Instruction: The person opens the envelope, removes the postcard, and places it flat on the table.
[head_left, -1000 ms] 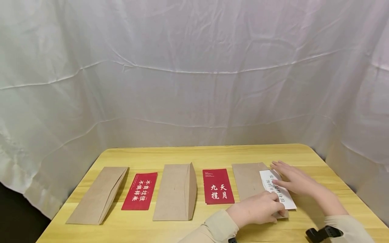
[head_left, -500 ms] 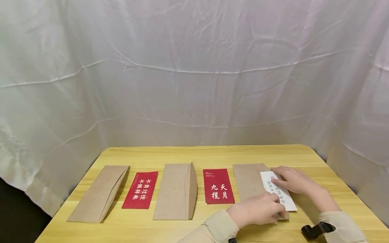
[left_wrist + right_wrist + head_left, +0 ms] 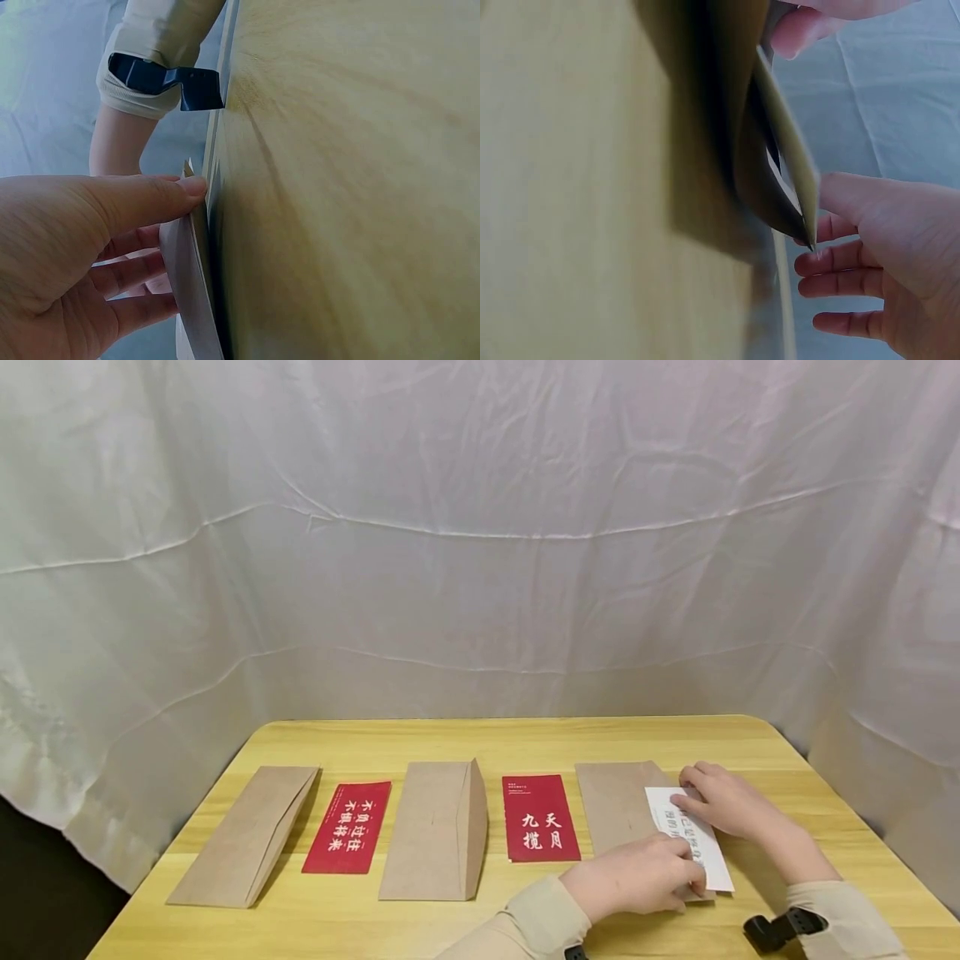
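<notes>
In the head view, my left hand (image 3: 637, 872) grips the near end of a brown kraft paper envelope (image 3: 611, 793) at the table's right side. The left wrist view shows its thumb (image 3: 161, 199) on one face of the envelope (image 3: 187, 270), fingers behind. Over the envelope's right part lies a white card (image 3: 660, 802) printed with dark Chinese characters. My right hand (image 3: 731, 806) holds this card at its far right edge, thumb on top and fingers curled beyond. In the right wrist view the envelope's edge (image 3: 784, 150) gapes beside the right hand (image 3: 907, 255).
Two more kraft envelopes lie further left, one in the middle (image 3: 427, 835) and one at the far left (image 3: 232, 843). Between them sits a red card (image 3: 348, 827); another red card (image 3: 540, 818) lies beside the right envelope. A pale curtain (image 3: 480, 543) surrounds the wooden table (image 3: 465, 739).
The white card has slid slightly toward the table's near edge. My right hand has shifted nearer with it, and its fingers have curled in. The left hand has stayed in place.
</notes>
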`<act>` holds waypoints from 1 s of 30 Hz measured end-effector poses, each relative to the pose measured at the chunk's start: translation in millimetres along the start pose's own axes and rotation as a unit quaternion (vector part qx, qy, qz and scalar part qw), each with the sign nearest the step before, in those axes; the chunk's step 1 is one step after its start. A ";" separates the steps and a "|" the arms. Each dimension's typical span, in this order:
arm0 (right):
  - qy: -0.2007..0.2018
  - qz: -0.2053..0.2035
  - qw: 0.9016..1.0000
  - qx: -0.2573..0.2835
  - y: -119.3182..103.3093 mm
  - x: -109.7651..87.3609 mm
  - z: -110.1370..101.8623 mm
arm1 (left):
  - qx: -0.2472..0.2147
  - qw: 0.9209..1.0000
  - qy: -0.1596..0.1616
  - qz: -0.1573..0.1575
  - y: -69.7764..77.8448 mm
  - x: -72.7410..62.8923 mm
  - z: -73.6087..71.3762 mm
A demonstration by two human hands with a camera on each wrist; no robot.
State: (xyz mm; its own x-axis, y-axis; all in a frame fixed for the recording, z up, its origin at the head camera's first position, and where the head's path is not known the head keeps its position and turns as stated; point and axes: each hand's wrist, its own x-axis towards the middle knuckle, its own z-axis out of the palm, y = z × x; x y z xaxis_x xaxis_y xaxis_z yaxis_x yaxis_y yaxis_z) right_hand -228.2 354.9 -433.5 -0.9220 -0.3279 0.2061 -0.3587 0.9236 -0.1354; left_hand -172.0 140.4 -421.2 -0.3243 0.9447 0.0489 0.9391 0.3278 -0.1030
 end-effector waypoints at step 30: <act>0.029 -0.017 0.996 -0.081 2.8 -3.6 -10.3 | 0.000 1.000 -0.011 -0.013 0.6 0.6 -0.7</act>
State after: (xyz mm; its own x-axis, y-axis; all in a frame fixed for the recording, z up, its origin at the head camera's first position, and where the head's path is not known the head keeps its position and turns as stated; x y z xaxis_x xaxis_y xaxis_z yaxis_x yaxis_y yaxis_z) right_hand -224.3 360.7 -424.6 -0.8981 -0.3515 0.2641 -0.3568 0.9337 0.0292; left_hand -171.6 141.1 -420.5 -0.3510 0.9359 0.0307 0.9304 0.3522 -0.1018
